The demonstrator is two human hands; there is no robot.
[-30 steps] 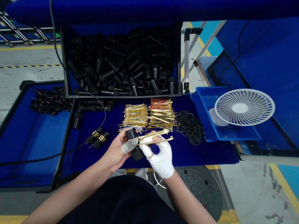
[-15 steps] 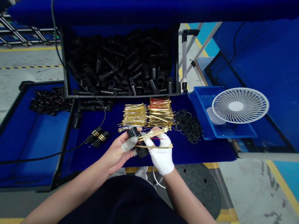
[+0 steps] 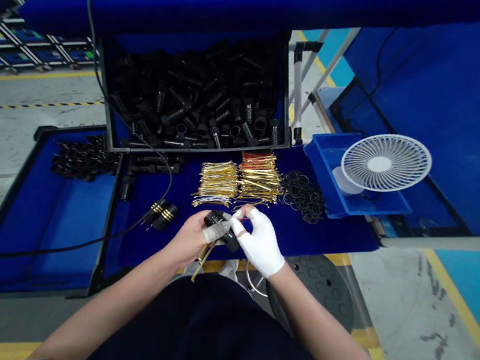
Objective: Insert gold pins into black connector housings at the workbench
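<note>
My left hand (image 3: 193,237), with grey-white coverings on its fingers, grips a black ribbed cylinder (image 3: 231,241) in front of my body. Thin gold strips (image 3: 205,254) stick out below that hand toward me. My right hand (image 3: 263,245), in a white glove with bare fingertips, is closed in a pinch at the cylinder's upper side. A short bit of thin red wire (image 3: 243,219) shows at its fingertips. Just beyond the hands lie a pile of gold strips (image 3: 218,181) and a second pile with red wires (image 3: 260,177).
A crate of black ribbed cylinders (image 3: 202,96) stands behind. Black rings (image 3: 304,197) lie to the right, beside a blue tray (image 3: 355,206) with a white fan (image 3: 385,163). Two gold-banded cylinders (image 3: 165,217) lie left, near a black cable (image 3: 131,225).
The gold strips have swung from the right side of the cylinder to below my left hand. My right hand has let go of them and now pinches at the red wire.
</note>
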